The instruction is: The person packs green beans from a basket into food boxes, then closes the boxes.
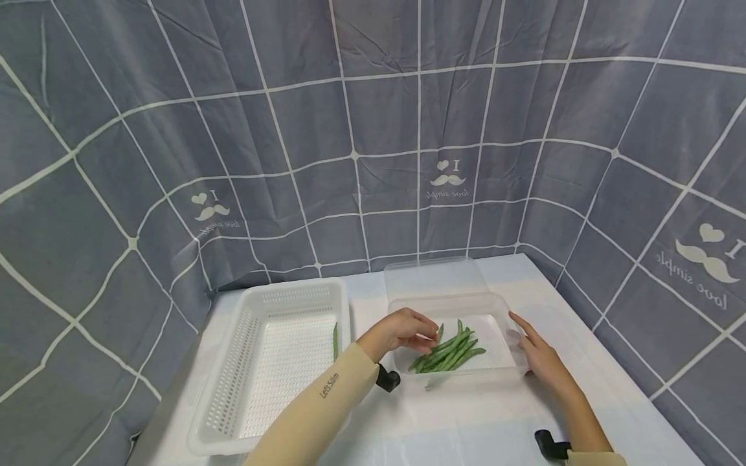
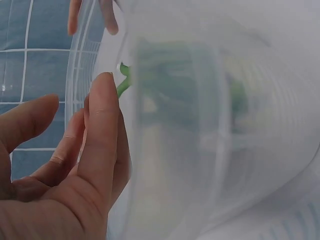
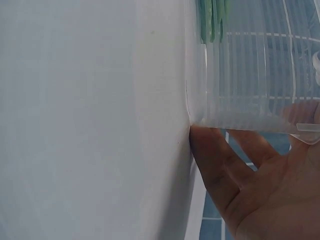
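A clear plastic box [image 1: 495, 372] holds a pile of green beans [image 1: 449, 355] in its left half. Over the box's left side hovers my left hand [image 1: 408, 329], its fingers loosely bent beside the pile, with no bean seen between them. In the left wrist view the thumb stands apart from the fingers [image 2: 102, 115], and a bean tip [image 2: 124, 75] shows just past them. My right hand [image 1: 542, 356] rests against the box's right side with fingers extended. The right wrist view shows fingertips [image 3: 205, 137] at the box's lower edge.
To the left stands a white perforated basket [image 1: 344, 310] with one green bean [image 1: 335, 342] against its right side. A clear lid [image 1: 434, 275] lies behind the box. A pale cloth covers the table [image 1: 454, 430], and a grey checked curtain [image 1: 384, 116] hangs around its back and sides.
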`<state>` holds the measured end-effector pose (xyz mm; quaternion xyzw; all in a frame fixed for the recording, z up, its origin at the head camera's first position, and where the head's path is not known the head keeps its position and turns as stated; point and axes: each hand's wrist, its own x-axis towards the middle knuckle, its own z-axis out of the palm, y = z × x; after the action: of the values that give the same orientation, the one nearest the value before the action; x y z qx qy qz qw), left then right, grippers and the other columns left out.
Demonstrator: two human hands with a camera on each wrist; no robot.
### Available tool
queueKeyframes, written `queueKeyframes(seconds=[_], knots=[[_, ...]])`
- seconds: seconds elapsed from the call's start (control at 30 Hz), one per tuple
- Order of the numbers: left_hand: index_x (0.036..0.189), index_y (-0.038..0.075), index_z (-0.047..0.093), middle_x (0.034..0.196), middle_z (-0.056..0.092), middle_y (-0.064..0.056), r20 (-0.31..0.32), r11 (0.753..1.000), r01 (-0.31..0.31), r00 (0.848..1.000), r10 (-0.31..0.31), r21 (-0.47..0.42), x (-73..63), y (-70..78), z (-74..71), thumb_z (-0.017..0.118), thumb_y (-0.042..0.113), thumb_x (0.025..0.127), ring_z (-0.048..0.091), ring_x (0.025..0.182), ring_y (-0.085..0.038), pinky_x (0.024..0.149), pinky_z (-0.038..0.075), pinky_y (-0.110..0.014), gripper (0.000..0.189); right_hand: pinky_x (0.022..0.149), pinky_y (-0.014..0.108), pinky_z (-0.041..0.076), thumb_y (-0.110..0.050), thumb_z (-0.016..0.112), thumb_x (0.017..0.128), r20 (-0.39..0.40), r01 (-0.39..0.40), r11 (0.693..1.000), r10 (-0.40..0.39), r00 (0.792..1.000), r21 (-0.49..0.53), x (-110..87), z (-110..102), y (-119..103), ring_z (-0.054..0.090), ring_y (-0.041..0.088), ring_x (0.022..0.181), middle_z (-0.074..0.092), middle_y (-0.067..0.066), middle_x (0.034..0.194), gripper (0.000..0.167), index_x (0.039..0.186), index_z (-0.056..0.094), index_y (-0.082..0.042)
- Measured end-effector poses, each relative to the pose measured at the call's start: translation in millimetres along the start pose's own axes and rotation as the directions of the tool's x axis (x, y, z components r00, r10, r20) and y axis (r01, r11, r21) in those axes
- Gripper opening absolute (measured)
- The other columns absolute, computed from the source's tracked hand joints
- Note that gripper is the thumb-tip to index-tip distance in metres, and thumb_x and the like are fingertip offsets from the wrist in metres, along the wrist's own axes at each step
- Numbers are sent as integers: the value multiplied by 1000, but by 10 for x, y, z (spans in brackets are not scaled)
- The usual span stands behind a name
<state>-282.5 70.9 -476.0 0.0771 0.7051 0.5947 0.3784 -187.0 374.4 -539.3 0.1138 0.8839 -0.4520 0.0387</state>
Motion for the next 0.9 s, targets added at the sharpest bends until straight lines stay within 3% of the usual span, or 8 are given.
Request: queueKeyframes(seconds=[0.23,0.43,0.7,0.9], knots=[[139,-12,62,120,74,-22,2,999,-23,1000,23,-25,-84,32,-84,63,5,106,76,92,-17,88,67,-34,37,67,34,56,-22,28,111,3,7,1000,-7,1000,-4,8,-6,13,45,58,140,17,31,173,62,172,17,-26],[140,-9,62,122,73,-19,-8,997,-60,998,60,-51,-278,100,-292,63,7,106,75,99,-19,90,67,-33,38,67,34,57,-22,27,111,11,15,1000,-15,1000,-7,13,-13,18,47,57,137,18,32,173,62,172,16,-26],[144,-12,57,115,74,-13,-112,983,-133,987,119,-129,-629,108,-807,61,4,107,75,92,-13,87,67,-30,41,67,34,56,-22,27,111,12,10,1000,-10,1000,-20,30,-36,-1,48,56,135,17,31,173,63,172,16,-26],[150,-16,46,114,71,-11,-198,974,-161,972,128,-161,-946,-48,-1324,58,2,107,75,94,-11,86,66,-26,48,67,34,57,-22,27,110,23,16,1000,-16,1000,-25,33,-22,11,49,55,134,17,32,173,63,172,15,-26]])
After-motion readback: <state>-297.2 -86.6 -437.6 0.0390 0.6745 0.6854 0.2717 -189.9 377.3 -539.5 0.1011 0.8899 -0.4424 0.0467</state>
